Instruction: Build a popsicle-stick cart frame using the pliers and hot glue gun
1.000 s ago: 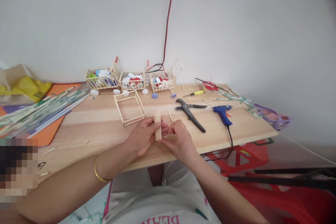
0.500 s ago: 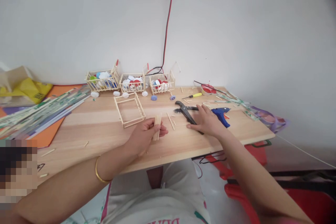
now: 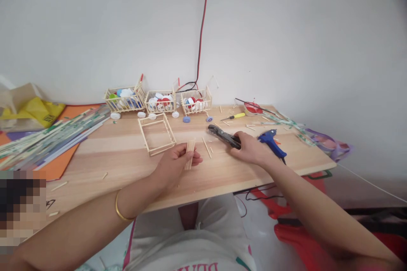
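My left hand [image 3: 173, 164] is closed around a small bundle of wooden sticks [image 3: 190, 154], held upright just above the wooden table [image 3: 127, 165]. My right hand [image 3: 251, 149] has its fingers wrapped round the handles of black cutting pliers [image 3: 222, 134], whose jaws point left over the table. A loose stick [image 3: 206, 147] lies between the two hands. A square open frame of sticks [image 3: 157, 132] sits just beyond my left hand.
Three small stick carts [image 3: 160, 100] filled with bottle caps stand by the wall. A blue glue gun [image 3: 271, 140] lies right of my right hand, with a yellow screwdriver [image 3: 235, 116] and red tape roll [image 3: 253, 108] behind. Long strips [image 3: 47, 135] and orange paper lie left.
My right hand left the stick bundle, reached right to the pliers, and has closed on their handles and turned them. My left hand kept hold of the bundle.
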{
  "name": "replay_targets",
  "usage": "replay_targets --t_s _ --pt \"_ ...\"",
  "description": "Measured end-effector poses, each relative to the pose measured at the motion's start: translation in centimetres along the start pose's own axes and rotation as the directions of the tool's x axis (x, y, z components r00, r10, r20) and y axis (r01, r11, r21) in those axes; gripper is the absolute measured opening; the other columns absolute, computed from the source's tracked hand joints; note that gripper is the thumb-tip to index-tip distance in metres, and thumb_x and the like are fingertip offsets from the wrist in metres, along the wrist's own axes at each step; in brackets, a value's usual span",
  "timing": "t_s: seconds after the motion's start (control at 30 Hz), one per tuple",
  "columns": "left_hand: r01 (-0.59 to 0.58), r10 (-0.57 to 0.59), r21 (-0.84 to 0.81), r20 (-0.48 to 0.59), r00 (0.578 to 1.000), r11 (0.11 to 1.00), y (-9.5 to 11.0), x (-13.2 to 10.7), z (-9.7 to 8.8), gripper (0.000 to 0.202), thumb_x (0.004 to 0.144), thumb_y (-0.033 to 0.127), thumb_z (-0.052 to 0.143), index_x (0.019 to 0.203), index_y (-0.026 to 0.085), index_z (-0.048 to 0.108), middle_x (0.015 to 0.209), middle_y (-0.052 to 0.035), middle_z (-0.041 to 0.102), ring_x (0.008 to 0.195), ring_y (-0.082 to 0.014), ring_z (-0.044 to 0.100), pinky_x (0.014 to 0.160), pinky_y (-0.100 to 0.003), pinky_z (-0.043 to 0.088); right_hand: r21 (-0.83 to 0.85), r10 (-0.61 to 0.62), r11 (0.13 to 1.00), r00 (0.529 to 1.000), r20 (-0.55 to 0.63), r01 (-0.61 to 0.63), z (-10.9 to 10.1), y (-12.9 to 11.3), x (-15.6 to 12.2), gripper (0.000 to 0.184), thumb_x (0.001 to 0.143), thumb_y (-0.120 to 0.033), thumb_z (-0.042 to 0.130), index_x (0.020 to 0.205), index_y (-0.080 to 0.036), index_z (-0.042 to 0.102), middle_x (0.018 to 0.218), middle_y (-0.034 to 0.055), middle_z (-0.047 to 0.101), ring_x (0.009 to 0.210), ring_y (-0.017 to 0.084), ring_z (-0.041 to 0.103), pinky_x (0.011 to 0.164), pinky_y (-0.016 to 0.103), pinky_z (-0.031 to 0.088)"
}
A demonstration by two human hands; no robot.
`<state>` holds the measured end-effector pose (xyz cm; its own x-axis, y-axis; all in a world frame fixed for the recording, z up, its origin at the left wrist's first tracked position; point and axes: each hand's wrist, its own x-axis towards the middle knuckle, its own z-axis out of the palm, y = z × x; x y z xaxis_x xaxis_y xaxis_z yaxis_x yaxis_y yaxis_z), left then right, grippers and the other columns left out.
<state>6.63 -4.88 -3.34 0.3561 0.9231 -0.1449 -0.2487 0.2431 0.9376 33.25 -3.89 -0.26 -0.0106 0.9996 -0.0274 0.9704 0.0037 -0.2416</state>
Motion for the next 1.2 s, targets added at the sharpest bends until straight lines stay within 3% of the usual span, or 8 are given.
replay_targets --t_s 0.1,0.2,0.4,0.5,0.6,0.77,1.1,1.2 --pt "0.094 -0.095 -0.15 0.001 0.996 0.984 -0.1 0.1 0.1 0.013 0.074 0.02 0.068 0.082 0.013 0.061 0.079 -0.0059 0.07 0.073 -0.0186 0.07 0.077 -0.035 0.055 0.269 -0.068 0.961 0.997 0.022 0.06 -0.6 -1.3 -1.6 0.031 0.076 -0.027 0.052 0.106 -0.018 0.052 0.085 0.0034 0.063 0.069 0.017 0.057 0.061 0.026 0.042" --pt "0.144 -0.146 -0.218 0.006 0.989 0.965 0.2 0.0 0.2 0.009 0.076 0.014 0.065 0.083 0.012 0.06 0.078 -0.0066 0.07 0.071 -0.0177 0.069 0.075 -0.034 0.056 0.459 -0.167 0.875 0.986 -0.011 0.153 -0.4 -2.6 -2.9 0.037 0.077 -0.036 0.057 0.11 -0.021 0.05 0.092 0.0014 0.06 0.073 0.015 0.055 0.064 0.025 0.044" --pt "0.165 -0.165 -0.24 0.022 0.986 0.957 0.6 -0.3 0.5 0.009 0.077 0.012 0.064 0.085 0.012 0.06 0.079 -0.0066 0.07 0.072 -0.0172 0.069 0.075 -0.033 0.056 0.496 -0.19 0.838 0.974 -0.123 0.226 1.6 -5.3 -4.4 0.052 0.069 -0.04 0.069 0.112 -0.019 0.048 0.091 0.0024 0.057 0.075 0.015 0.052 0.067 0.027 0.045" --pt "0.083 -0.081 -0.139 0.018 0.997 0.987 0.5 -0.4 0.3 0.011 0.077 0.019 0.066 0.084 0.013 0.061 0.08 -0.0059 0.07 0.074 -0.0179 0.069 0.077 -0.034 0.054 0.458 -0.206 0.851 0.965 -0.16 0.258 1.7 -5.9 -4.7 0.05 0.073 -0.042 0.066 0.113 -0.018 0.049 0.098 0.0064 0.059 0.082 0.018 0.055 0.073 0.031 0.046" --pt "-0.088 0.084 0.11 0.043 0.996 0.99 0.5 -0.7 0.1 0.015 0.079 0.029 0.064 0.086 0.016 0.064 0.086 -0.0069 0.071 0.083 -0.0207 0.069 0.081 -0.033 0.051 0.424 -0.203 0.868 0.964 -0.172 0.258 1.0 -5.8 -5.1 0.043 0.079 -0.039 0.06 0.115 -0.018 0.049 0.102 0.0091 0.059 0.087 0.021 0.056 0.077 0.035 0.047" --pt "-0.325 0.308 0.493 0.119 0.944 0.807 1.1 -1.6 0.0 0.018 0.086 0.031 0.054 0.089 0.022 0.069 0.089 -0.0049 0.072 0.088 -0.0202 0.065 0.084 -0.029 0.045 0.38 -0.223 0.882 0.958 -0.184 0.278 0.0 -5.5 -6.6 0.048 0.079 -0.036 0.06 0.12 -0.02 0.043 0.11 0.0112 0.054 0.097 0.023 0.055 0.083 0.038 0.048" --pt "-0.502 0.47 0.577 0.221 0.855 0.644 1.4 -1.8 -0.2 0.028 0.085 0.021 0.051 0.109 0.025 0.066 0.098 -0.0055 0.069 0.093 -0.0216 0.06 0.087 -0.029 0.04 0.286 -0.275 0.903 0.943 -0.184 0.32 0.3 -6.7 -7.8 0.053 0.075 -0.035 0.066 0.121 -0.022 0.043 0.111 0.0112 0.052 0.103 0.027 0.053 0.087 0.043 0.047" --pt "-0.507 0.469 0.594 0.233 0.852 0.625 1.2 -1.8 -0.6 0.031 0.083 0.019 0.052 0.111 0.025 0.065 0.099 -0.0064 0.069 0.092 -0.0222 0.06 0.087 -0.029 0.04 0.276 -0.286 0.902 0.938 -0.195 0.332 0.3 -6.8 -7.8 0.052 0.075 -0.035 0.066 0.12 -0.022 0.044 0.11 0.0116 0.053 0.101 0.027 0.053 0.085 0.043 0.048"
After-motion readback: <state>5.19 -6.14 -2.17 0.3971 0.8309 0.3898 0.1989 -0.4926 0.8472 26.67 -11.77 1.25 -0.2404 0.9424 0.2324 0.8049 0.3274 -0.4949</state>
